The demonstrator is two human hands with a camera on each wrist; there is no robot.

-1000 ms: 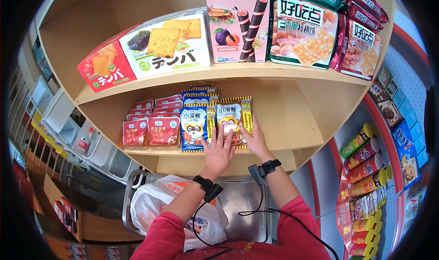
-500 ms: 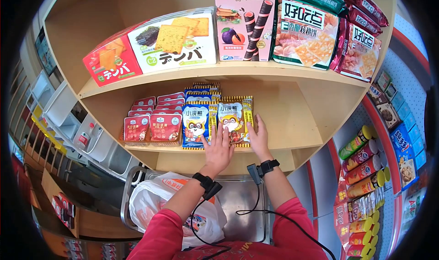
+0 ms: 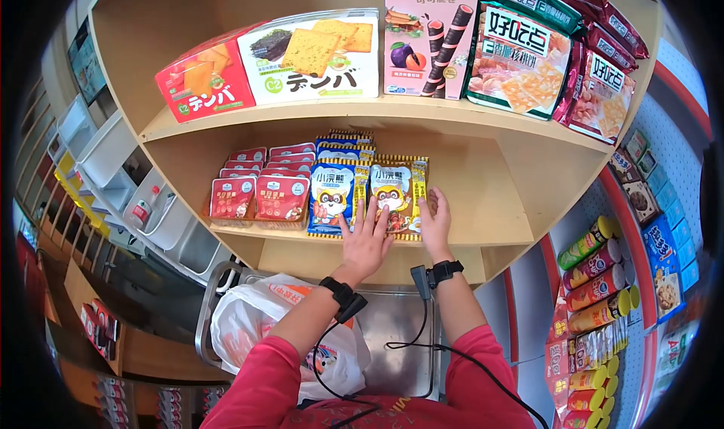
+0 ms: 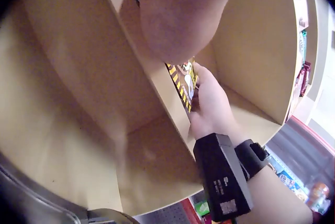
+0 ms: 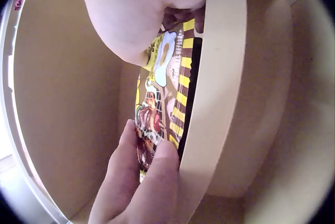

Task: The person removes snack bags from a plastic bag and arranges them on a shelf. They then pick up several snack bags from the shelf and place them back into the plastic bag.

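Note:
In the head view, a brown snack pack (image 3: 391,191) with a raccoon face and yellow-black striped edges stands at the front of the middle shelf. My left hand (image 3: 365,249) has its fingers spread, resting over the lower front of this pack and the edge of the blue pack (image 3: 331,195) beside it. At the brown pack's right edge is my right hand (image 3: 435,224), fingers pointing up along its side. The right wrist view shows left-hand fingers (image 5: 162,169) against the brown pack's face and my right hand (image 5: 136,14) at its other end.
Red snack packs (image 3: 282,197) stand left of the blue packs in rows. Boxed crackers (image 3: 313,58) and other snacks line the upper shelf (image 3: 362,110). Below, a white plastic bag (image 3: 260,319) lies in a metal cart (image 3: 396,346). Snack canisters (image 3: 592,286) fill racks at right.
The shelf has shifted slightly right in the head view. My right hand's thumb has drawn off the brown pack's front to its right edge. My left hand stays on the packs.

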